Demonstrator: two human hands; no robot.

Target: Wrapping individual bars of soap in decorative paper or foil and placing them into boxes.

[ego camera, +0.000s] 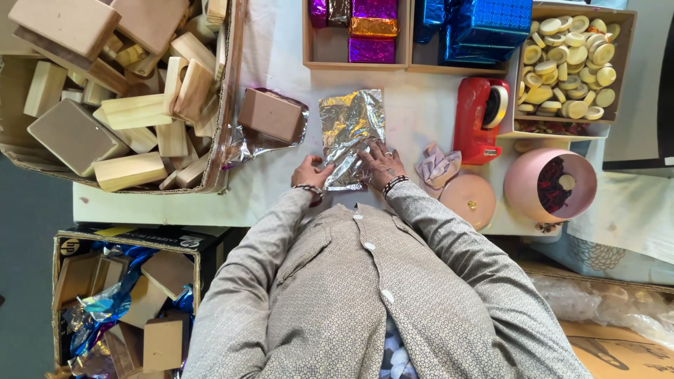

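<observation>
Silver foil sheet: crinkled, lying flat on the white table, centre, just in front of the person.
Left hand: at the sheet's lower left corner, fingers curled, thumb touching the foil edge.
Right hand: palm down on the sheet's lower right, fingers spread flat, pressing.
Wooden block: on a second foil piece, just left of the sheet.
Red tape dispenser: to the right, apart.
Cardboard box of wooden blocks: far left.
</observation>
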